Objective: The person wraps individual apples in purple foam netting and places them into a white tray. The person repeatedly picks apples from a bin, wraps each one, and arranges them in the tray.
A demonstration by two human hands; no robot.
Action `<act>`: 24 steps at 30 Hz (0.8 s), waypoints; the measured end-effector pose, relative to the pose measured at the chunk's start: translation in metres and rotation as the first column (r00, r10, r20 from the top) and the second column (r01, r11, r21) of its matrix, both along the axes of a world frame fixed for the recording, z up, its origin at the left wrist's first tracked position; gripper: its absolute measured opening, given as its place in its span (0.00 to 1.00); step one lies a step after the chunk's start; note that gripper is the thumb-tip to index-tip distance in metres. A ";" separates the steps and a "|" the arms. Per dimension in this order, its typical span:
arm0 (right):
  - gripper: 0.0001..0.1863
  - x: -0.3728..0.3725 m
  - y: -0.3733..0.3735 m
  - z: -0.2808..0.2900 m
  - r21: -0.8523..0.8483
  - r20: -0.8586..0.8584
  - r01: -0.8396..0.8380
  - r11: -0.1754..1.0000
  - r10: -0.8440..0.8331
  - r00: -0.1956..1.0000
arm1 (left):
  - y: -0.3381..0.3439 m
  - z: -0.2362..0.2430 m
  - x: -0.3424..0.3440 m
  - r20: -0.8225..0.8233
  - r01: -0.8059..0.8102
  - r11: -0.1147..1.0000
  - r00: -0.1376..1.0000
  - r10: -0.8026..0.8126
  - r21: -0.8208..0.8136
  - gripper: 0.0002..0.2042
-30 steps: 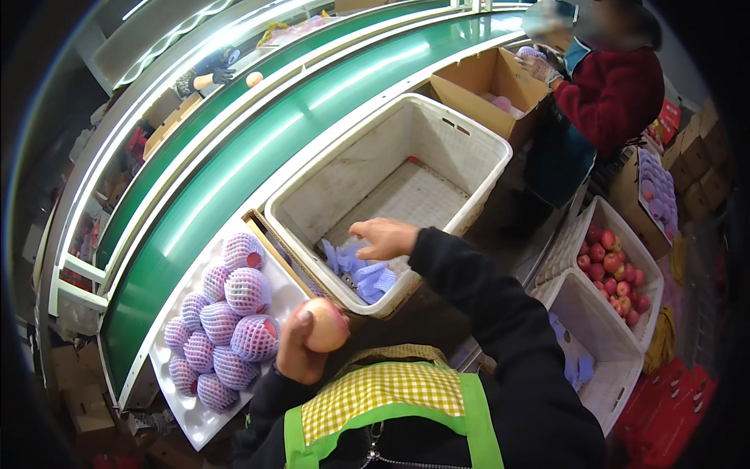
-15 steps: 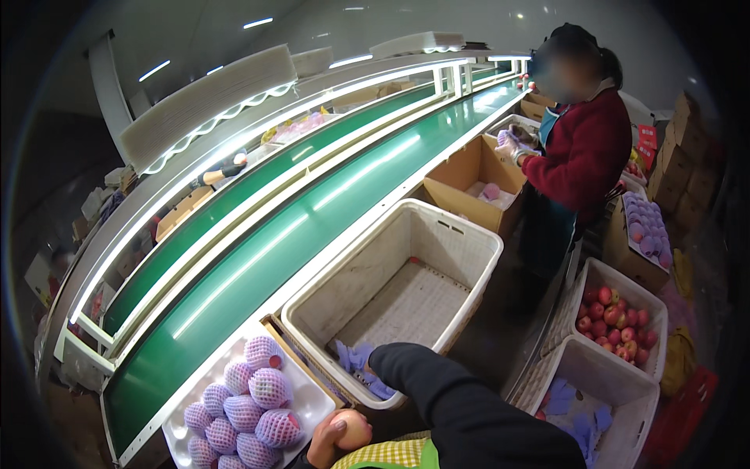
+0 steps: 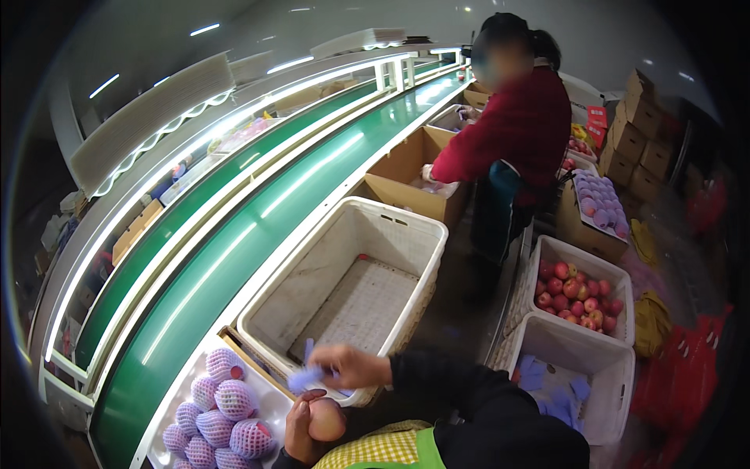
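Low in the view, my left hand (image 3: 298,428) is closed around a pale reddish apple (image 3: 327,420). Just above it, my right hand (image 3: 358,366) pinches a purple foam net (image 3: 305,380), slightly smeared by motion, over the near corner of a large white plastic crate (image 3: 250,319). A few more purple nets seem to lie in that corner, mostly behind the hand. To the left of my left hand, a white tray (image 3: 263,400) carries several apples (image 3: 214,427) in pink-purple foam nets.
A green conveyor belt (image 3: 293,184) runs along the left. Ahead, a co-worker in a red top (image 3: 527,125) reaches into a cardboard box (image 3: 402,164). At right stand a crate of red apples (image 3: 578,291) and a crate (image 3: 617,375) with purple nets.
My right hand has come up out of the crate's near corner with a foam net, close to the apple in my left hand. The view has swung right. The co-worker now leans into the cardboard box.
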State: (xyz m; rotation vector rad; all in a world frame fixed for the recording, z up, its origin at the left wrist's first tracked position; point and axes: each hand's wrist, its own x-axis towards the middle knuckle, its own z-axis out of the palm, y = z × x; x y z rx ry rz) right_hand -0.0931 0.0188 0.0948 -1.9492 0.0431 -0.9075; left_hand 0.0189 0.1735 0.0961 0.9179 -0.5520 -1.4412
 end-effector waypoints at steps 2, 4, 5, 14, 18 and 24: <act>0.10 -0.023 0.022 0.001 0.073 0.011 -0.074 0.995 0.073 0.997 | -0.008 0.004 0.000 0.159 0.064 0.998 0.986 -0.060 -0.022 0.19; 0.11 -0.035 0.021 -0.007 0.247 -0.053 -0.136 0.959 0.153 0.987 | -0.010 0.010 -0.008 0.172 0.065 0.997 0.983 -0.070 0.034 0.14; 0.11 -0.039 0.013 -0.018 0.322 -0.086 -0.176 0.930 0.214 0.973 | -0.011 0.007 -0.007 0.226 0.136 0.990 0.964 -0.140 0.034 0.13; 0.09 -0.044 0.020 -0.007 0.325 -0.139 -0.200 0.924 0.256 0.957 | -0.017 -0.006 0.000 0.470 0.291 0.956 0.847 -0.248 -0.021 0.13; 0.05 -0.041 0.030 -0.002 0.176 -0.098 -0.213 0.961 0.232 0.968 | -0.013 -0.008 0.009 0.556 0.400 0.909 0.732 -0.394 0.118 0.15; 0.05 -0.050 0.037 0.008 -0.261 -0.353 0.278 0.924 -0.360 0.864 | -0.015 -0.025 0.024 0.684 0.311 0.927 0.631 -0.365 0.209 0.16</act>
